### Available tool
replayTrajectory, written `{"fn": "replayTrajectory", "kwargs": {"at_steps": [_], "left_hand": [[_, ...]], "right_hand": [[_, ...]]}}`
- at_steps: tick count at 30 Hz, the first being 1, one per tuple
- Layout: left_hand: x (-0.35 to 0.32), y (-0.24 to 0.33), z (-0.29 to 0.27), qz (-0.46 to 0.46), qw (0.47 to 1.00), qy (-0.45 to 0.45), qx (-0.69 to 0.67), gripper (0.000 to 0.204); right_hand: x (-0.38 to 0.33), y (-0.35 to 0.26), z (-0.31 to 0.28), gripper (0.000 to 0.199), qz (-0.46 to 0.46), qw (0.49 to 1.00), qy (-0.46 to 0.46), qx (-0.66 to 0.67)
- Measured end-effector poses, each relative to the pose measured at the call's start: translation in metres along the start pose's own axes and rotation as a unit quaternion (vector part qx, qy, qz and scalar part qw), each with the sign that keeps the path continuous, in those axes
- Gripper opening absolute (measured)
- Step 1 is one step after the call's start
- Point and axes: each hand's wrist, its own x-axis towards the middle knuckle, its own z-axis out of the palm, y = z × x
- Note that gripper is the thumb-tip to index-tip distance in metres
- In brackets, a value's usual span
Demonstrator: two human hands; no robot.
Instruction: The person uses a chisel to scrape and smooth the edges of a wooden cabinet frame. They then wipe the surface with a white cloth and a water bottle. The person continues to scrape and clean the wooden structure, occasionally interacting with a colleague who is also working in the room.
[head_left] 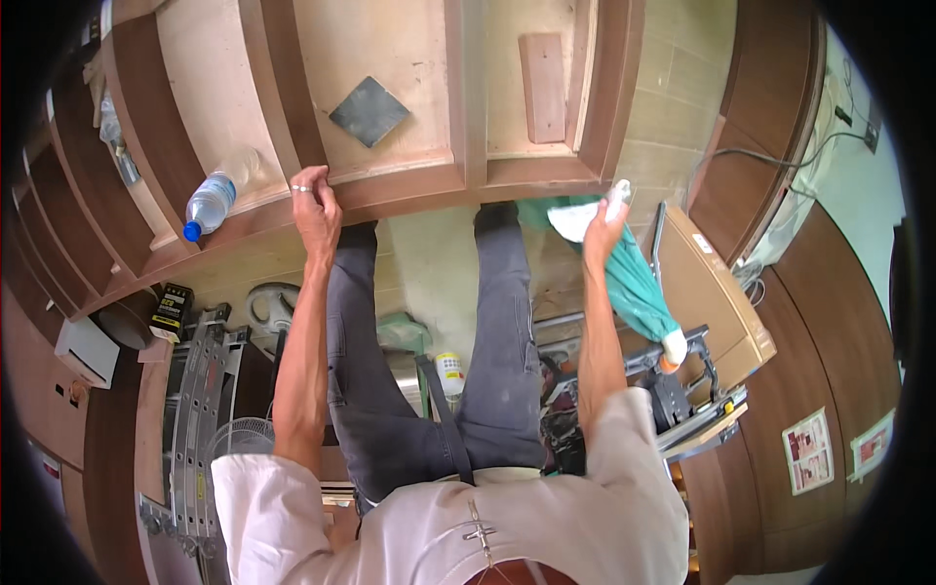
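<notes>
My left hand [317,210] is at the front edge of a brown wooden shelf frame [400,190], its fingers curled over the rail. A ring shows on one finger. My right hand [606,232] holds a crumpled white cloth or wipe [573,220] near the frame's right corner. A dark square tile [370,111] lies in the compartment beyond my left hand. In the compartment to its right is a flat brown wooden strip [543,88]. A clear plastic bottle [212,203] with a blue cap lies on its side left of my left hand.
Beside my right forearm are a green bag [634,283] and a cardboard box [717,292]. A folded metal ladder [195,409] and a fan [244,434] stand at the left. A white tub [448,372] sits between my legs. A cable [770,159] runs along the right wall.
</notes>
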Motion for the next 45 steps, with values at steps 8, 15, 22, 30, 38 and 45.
{"fn": "replayTrajectory", "kwargs": {"at_steps": [8,15,22,30,38,45], "left_hand": [[0.124,0.024,0.007,0.084,0.977,0.173,0.09,0.018],[0.231,0.005,0.012,0.118,0.962,0.222,0.108,0.02],[0.247,0.019,0.053,0.028,0.983,0.163,0.078,0.043],[0.234,0.012,0.034,-0.037,0.976,0.165,0.135,0.049],[0.236,0.023,0.044,-0.037,0.98,0.134,0.141,0.053],[0.242,0.012,0.033,-0.019,0.977,0.159,0.137,0.055]], "right_hand": [[-0.103,-0.134,0.143,0.027,-0.114,0.988,-0.069,-0.077],[0.045,-0.244,0.235,0.026,-0.289,0.956,-0.056,-0.007],[0.304,-0.361,0.33,0.05,-0.27,0.96,-0.044,-0.054],[0.0,-0.222,0.182,0.037,0.04,0.985,-0.159,0.059],[0.217,-0.369,0.284,0.028,-0.142,0.975,-0.107,0.134],[0.106,-0.24,0.225,0.039,-0.296,0.932,-0.208,-0.029]]}}
